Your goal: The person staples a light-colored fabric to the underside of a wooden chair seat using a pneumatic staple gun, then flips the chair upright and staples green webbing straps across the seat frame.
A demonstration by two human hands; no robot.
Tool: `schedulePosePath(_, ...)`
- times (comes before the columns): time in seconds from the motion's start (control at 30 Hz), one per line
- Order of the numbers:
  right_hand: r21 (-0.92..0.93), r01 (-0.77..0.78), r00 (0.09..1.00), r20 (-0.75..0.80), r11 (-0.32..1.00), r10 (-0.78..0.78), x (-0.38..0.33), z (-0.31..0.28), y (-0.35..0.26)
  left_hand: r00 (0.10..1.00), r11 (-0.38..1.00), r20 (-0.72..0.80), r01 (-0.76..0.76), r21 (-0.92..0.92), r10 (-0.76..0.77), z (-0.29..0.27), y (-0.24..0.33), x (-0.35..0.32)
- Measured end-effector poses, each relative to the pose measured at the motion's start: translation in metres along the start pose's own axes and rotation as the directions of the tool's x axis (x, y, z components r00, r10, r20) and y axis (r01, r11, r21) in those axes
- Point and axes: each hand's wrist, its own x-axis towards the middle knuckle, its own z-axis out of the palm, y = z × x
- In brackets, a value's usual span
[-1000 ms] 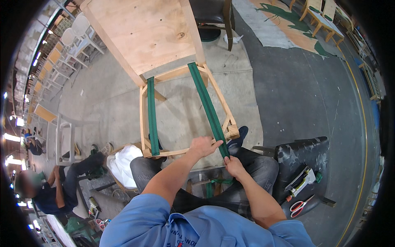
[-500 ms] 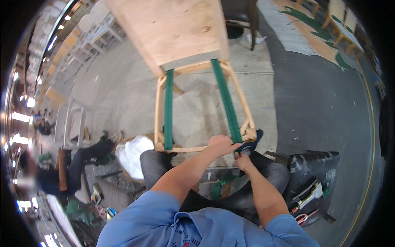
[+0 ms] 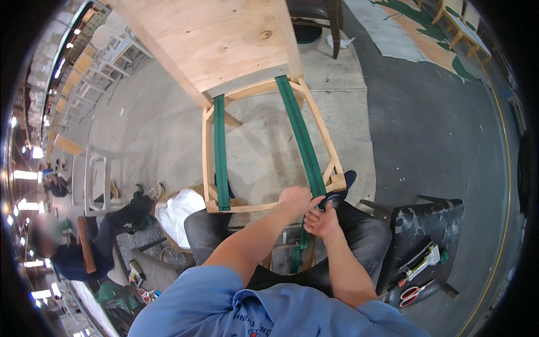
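A bare wooden chair frame (image 3: 331, 137) stands before me, its plywood back away from me. Two green webbing straps run from its back rail to its front rail, the left strap (image 3: 221, 151) and the right strap (image 3: 303, 137). My left hand (image 3: 295, 199) is closed at the front rail, its thumb across the right strap. Just below, my right hand (image 3: 323, 222) is turned palm up with its fingers apart, beside the strap's hanging green tail (image 3: 304, 239). The strap's underside at the rail is hidden.
On a dark scuffed seat (image 3: 424, 238) at my right lie a staple gun (image 3: 424, 263) and red-handled scissors (image 3: 412, 294). A white cloth (image 3: 177, 218) lies at my left. A seated person (image 3: 67, 253) is farther left. A dark chair (image 3: 314, 14) stands behind the frame.
My right hand has let go of the strap and turned palm up, fingers spread. The strap's tail now hangs below. My left hand stays at the front rail.
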Motion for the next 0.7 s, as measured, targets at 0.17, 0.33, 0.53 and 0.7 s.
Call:
schedulePosePath(0.17,0.41,0.004,0.979,0.186,0.912,-0.087,0.023,0.036,-0.005,0.998,0.998,0.005,0.058,-0.009,-0.058,0.005,-0.012,-0.007)
schedulePosePath(0.33,0.564,-0.4,0.846,0.531,0.722,0.054,0.09,-0.034,-0.045,0.999,0.998,-0.01,-0.039,0.047,0.04,-0.003,0.008,0.006)
schedulePosePath(0.53,0.452,0.208,0.912,-0.411,0.867,-0.004,0.11,0.012,-0.066,0.998,0.999,-0.055,-0.033,0.011,0.034,0.007,-0.008,0.002)
schedulePosePath(0.7,0.359,0.273,0.885,-0.458,0.893,-0.086,0.12,0.013,-0.083,0.997,0.998,-0.04,-0.069,-0.015,0.068,0.004,-0.007,0.006)
